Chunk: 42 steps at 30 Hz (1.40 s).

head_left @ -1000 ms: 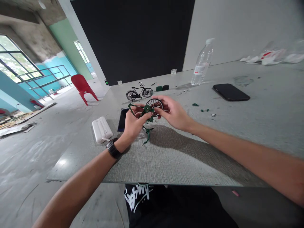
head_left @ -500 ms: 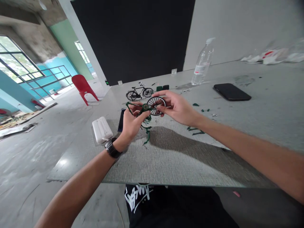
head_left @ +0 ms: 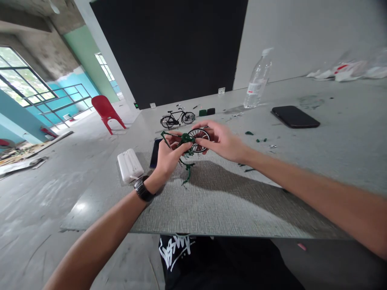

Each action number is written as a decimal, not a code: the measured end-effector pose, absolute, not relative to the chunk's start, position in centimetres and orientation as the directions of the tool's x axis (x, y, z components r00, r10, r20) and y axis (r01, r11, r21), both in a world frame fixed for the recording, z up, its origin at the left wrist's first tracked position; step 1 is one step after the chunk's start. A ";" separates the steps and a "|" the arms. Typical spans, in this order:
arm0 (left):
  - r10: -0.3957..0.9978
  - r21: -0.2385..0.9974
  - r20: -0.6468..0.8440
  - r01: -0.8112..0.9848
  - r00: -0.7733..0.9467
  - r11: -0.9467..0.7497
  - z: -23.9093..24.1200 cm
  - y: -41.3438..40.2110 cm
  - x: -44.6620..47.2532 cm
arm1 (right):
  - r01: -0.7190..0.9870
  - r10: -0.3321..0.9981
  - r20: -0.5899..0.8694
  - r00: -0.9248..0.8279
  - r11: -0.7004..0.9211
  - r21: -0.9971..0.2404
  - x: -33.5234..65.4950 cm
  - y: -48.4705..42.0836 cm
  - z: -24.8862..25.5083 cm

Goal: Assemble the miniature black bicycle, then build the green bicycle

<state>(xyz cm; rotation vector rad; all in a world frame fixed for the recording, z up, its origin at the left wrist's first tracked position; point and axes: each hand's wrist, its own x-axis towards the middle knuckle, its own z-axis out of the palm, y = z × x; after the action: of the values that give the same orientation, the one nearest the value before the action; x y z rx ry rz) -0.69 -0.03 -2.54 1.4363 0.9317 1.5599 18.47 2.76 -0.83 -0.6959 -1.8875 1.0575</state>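
My left hand (head_left: 169, 153) is closed on a green model bicycle frame (head_left: 165, 137), thumb pressed near its round hub part. In my right hand (head_left: 222, 139) is a small spoked wheel (head_left: 202, 146) with a pale rim, pinched between thumb and fingers. The wheel's left side meets the rear of the frame; whether it is seated there I cannot tell. Below my hands lies a curved green part (head_left: 188, 173) on the table. A finished-looking black model bicycle (head_left: 178, 117) stands behind my hands.
A white case (head_left: 130, 164) and a dark phone (head_left: 155, 154) lie left. Behind are green and black blocks (head_left: 207, 112) and a clear bottle (head_left: 258, 80). A black phone (head_left: 295, 117) and small green pieces (head_left: 249, 133) lie right. The table's near edge (head_left: 211, 233) runs before me.
My right hand has brought the wheel slightly down and left, closer against the green frame. My left hand has stayed nearly in place, still holding the frame.
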 end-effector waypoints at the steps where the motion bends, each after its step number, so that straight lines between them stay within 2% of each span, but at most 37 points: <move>1: 0.914 0.910 0.405 -0.079 -0.031 -0.406 -2.6 0.0 -0.7 | 0.063 0.776 0.403 -0.485 0.490 -0.869 18.4 2.8 -0.9; 9: 0.917 0.915 0.397 -0.060 -0.049 -0.399 -3.0 0.4 -1.0 | 0.094 0.776 0.395 -0.492 0.498 -0.862 18.5 3.2 -1.2; 14: 0.941 0.927 0.337 -0.166 -0.027 -0.337 -2.9 0.6 -0.9 | 0.120 0.782 0.383 -0.492 0.496 -0.860 18.7 3.6 -0.9; 25: 0.975 0.911 0.205 -0.347 -0.091 -0.224 -2.6 0.2 -0.5 | -0.013 0.845 0.284 -0.453 0.312 -0.950 18.2 3.3 -2.2; 36: 0.970 0.911 0.215 -0.334 -0.116 -0.242 -2.8 0.5 -0.6 | 0.050 0.793 0.324 -0.516 0.405 -0.913 18.4 3.4 -2.5; 42: 0.963 0.917 0.236 -0.299 -0.127 -0.264 -2.7 0.4 -0.6 | 0.039 0.771 0.297 -0.564 0.384 -0.922 18.7 3.4 -2.5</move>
<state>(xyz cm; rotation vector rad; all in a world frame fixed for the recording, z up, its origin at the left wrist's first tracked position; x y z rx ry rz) -0.60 0.43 -2.74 1.1007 0.8970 1.5946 18.67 3.42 -2.46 -0.6983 -1.8930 1.2338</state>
